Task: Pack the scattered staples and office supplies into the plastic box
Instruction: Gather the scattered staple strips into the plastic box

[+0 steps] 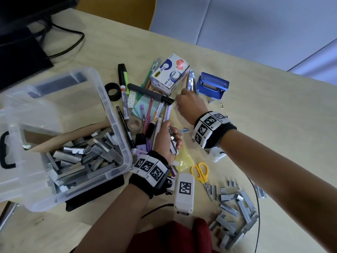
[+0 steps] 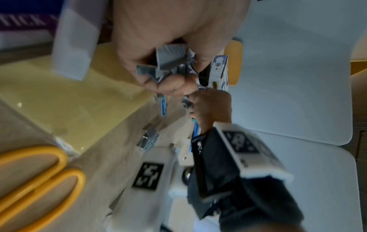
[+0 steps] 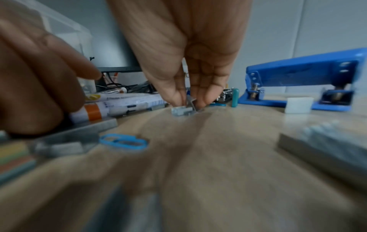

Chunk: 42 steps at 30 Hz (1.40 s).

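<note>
The left hand [image 1: 165,138] curls its grip around some staple strips [image 1: 173,143]. The right hand [image 1: 189,105] reaches down, fingertips [image 3: 205,98] pinching two small staple bits [image 3: 185,109] on the surface [image 1: 255,125].

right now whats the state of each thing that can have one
plastic box: lid open, partly filled with staple strips
left hand: gripping staple strips
right hand: fingertips pinching a staple piece on the table
scissors: closed
hole punch: lever up
tape dispenser box: closed
</note>
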Motion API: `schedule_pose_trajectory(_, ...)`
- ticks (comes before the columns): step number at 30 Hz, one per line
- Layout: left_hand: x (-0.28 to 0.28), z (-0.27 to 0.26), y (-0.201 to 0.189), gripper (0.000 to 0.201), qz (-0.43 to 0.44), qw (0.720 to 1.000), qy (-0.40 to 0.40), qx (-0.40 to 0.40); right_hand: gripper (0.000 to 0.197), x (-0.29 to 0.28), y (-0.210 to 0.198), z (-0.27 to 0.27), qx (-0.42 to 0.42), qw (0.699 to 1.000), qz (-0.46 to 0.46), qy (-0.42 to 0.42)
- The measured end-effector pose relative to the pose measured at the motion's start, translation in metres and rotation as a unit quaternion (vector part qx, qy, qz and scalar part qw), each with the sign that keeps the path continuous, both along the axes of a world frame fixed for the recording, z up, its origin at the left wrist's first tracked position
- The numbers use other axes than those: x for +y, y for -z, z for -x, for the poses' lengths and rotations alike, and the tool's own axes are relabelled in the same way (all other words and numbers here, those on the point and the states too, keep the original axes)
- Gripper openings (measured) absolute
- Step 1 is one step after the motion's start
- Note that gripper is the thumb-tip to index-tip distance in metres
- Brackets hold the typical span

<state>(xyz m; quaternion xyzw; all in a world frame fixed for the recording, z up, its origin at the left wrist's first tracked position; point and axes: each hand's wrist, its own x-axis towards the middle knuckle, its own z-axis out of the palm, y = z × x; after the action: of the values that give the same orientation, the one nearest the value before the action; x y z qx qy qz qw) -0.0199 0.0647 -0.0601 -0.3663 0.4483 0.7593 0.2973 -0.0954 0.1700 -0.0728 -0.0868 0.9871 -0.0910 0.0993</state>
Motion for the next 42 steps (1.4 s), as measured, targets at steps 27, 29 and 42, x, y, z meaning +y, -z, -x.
schedule_pose_trajectory(27, -0.013, -0.012, -0.001, 0.041, -0.065, 0.998, -0.011, 0.019, 0.038, 0.039, -0.005, -0.057, -0.057, 0.993, 0.106, 0.009)
schedule_pose_trajectory(29, -0.017, -0.013, 0.002, 0.040, -0.060, 0.998, -0.025, 0.019, 0.030, 0.037, -0.003, -0.055, -0.059, 0.994, 0.094, 0.005)
schedule_pose_trajectory(42, -0.023, -0.017, 0.002, 0.039, -0.060, 0.998, -0.031, 0.014, 0.019, 0.047, -0.024, -0.069, -0.167, 0.567, 0.696, 0.408)
